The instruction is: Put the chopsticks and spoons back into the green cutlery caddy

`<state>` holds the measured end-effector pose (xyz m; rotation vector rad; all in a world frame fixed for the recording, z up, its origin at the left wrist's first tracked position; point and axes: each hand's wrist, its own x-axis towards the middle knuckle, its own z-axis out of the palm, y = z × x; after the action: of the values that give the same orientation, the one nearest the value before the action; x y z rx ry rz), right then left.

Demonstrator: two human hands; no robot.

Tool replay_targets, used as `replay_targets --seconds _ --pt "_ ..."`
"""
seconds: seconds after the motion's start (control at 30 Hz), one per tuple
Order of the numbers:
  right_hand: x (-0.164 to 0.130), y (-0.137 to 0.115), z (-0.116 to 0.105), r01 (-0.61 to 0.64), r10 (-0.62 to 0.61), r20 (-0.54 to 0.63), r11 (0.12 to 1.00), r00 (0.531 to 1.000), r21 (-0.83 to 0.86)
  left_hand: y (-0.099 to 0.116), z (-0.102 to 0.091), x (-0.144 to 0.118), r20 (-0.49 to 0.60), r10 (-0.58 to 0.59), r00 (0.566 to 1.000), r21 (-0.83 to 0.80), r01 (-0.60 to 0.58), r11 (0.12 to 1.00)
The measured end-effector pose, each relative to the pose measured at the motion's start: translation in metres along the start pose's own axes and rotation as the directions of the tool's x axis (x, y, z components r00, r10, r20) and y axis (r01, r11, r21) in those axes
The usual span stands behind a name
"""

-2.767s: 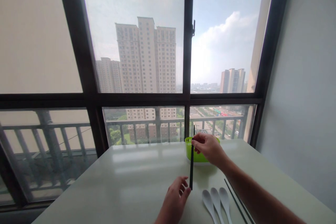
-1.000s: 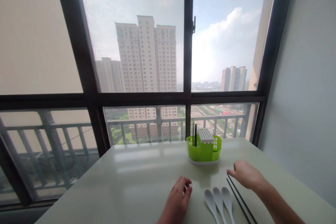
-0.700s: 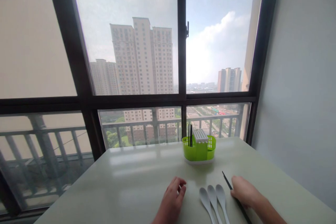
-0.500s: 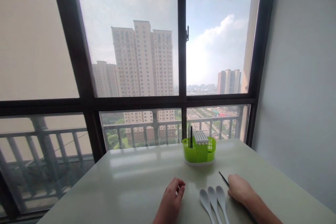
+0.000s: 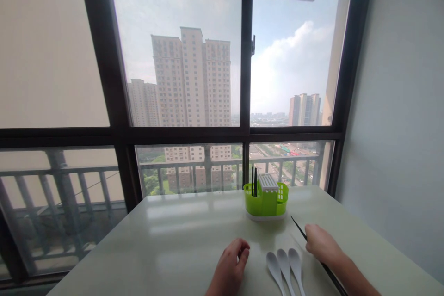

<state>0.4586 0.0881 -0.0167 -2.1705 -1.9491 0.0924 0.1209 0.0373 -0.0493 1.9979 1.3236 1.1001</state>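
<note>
The right hand (image 5: pixel 321 244) lay closed over the black chopsticks (image 5: pixel 298 229) on the pale table (image 5: pixel 180 249), its fingers curled down onto the shafts; the grip looked set, though the fingertips themselves were hidden under the knuckles. The thin far ends stuck out past the fingers toward the green cutlery holder (image 5: pixel 266 200), and the rear ends ran back beneath the wrist — away from the holder. To lift them well, I judged, both sticks should be pinched together near their middle so that neither rolled free, and kept level until clear of the three white spoons (image 5: pixel 285 262), which lay just beside the hand on the near side of the holder. More black chopsticks (image 5: pixel 255 182) stood upright in the holder's left compartment. The left hand (image 5: pixel 231 266) rested on the table nearer than the holder and left of the spoons, fingers loosely bent together, holding nothing.
</note>
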Motion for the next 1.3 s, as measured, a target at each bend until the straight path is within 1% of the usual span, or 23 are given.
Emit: replay_targets --seconds 0.07,0.13,0.2,0.27,0.3,0.37,0.43,0.5,0.57,0.67,0.73,0.83,0.9,1.0,1.07,1.2,1.27,1.3 --pt "-0.004 -0.012 -0.022 0.058 -0.058 -0.034 0.998 0.998 -0.009 0.001 0.0 0.0 0.008 -0.009 1.0 0.001 0.009 1.0" --pt "-0.012 -0.031 -0.047 0.152 -0.149 -0.106 0.988 0.983 0.024 0.003 0.0 -0.001 0.011 -0.013 1.0 -0.013 0.014 1.0" --pt "-0.025 -0.058 -0.069 0.234 -0.213 -0.193 0.967 0.958 0.096 0.007 -0.001 -0.002 0.035 0.011 0.999 -0.049 -0.01 0.999" --pt "-0.039 -0.088 -0.082 0.314 -0.263 -0.257 0.932 0.93 0.18 0.012 -0.004 -0.004 0.072 0.069 0.995 -0.1 -0.061 0.993" --pt "-0.046 -0.102 -0.084 0.351 -0.285 -0.274 0.907 0.918 0.233 0.015 -0.006 -0.006 0.086 0.103 0.991 -0.125 -0.091 0.988" --pt "-0.056 -0.128 -0.08 0.423 -0.332 -0.29 0.835 0.898 0.353 0.019 -0.01 -0.008 0.094 0.158 0.983 -0.159 -0.142 0.977" --pt "-0.062 -0.148 -0.069 0.477 -0.374 -0.3 0.75 0.877 0.458 0.021 -0.012 -0.009 0.08 0.181 0.98 -0.161 -0.166 0.973" --pt "-0.063 -0.16 -0.055 0.505 -0.405 -0.302 0.68 0.863 0.532 0.021 -0.012 -0.008 0.071 0.175 0.982 -0.132 -0.165 0.977" --pt "-0.06 -0.167 -0.043 0.501 -0.418 -0.284 0.632 0.863 0.591 0.018 -0.01 -0.006 0.078 0.159 0.984 -0.094 -0.152 0.984" --pt "-0.054 -0.168 -0.032 0.432 -0.406 -0.217 0.574 0.888 0.696 0.011 -0.005 -0.002 0.1 0.149 0.984 -0.05 -0.145 0.988" --pt "-0.051 -0.166 -0.03 0.358 -0.406 -0.143 0.524 0.903 0.773 0.006 -0.001 0.0 0.126 0.14 0.982 -0.022 -0.138 0.99" --pt "-0.048 -0.163 -0.034 0.253 -0.433 -0.052 0.422 0.9 0.871 0.001 0.003 0.002 0.171 0.103 0.98 0.033 -0.11 0.993" --pt "-0.046 -0.16 -0.039 0.223 -0.419 -0.06 0.354 0.906 0.908 0.0 0.004 0.001 0.189 0.083 0.978 0.062 -0.097 0.993" --pt "-0.042 -0.158 -0.049 0.245 -0.351 -0.136 0.291 0.927 0.925 0.0 0.005 -0.001 0.206 0.053 0.977 0.105 -0.076 0.992" --pt "-0.042 -0.158 -0.054 0.277 -0.329 -0.177 0.287 0.928 0.917 -0.001 0.007 -0.002 0.207 0.031 0.978 0.133 -0.059 0.989" --pt "-0.046 -0.163 -0.063 0.333 -0.333 -0.218 0.342 0.917 0.879 -0.001 0.01 -0.003 0.198 0.017 0.98 0.142 -0.046 0.989" --pt "-0.042 -0.164 -0.075 0.352 -0.334 -0.233 0.359 0.913 0.864 0.0 0.01 -0.003 0.161 0.0 0.987 0.109 -0.018 0.994" --pt "-0.037 -0.164 -0.084 0.364 -0.331 -0.247 0.361 0.911 0.858 0.001 0.009 -0.003 0.123 -0.01 0.992 0.076 0.001 0.997"
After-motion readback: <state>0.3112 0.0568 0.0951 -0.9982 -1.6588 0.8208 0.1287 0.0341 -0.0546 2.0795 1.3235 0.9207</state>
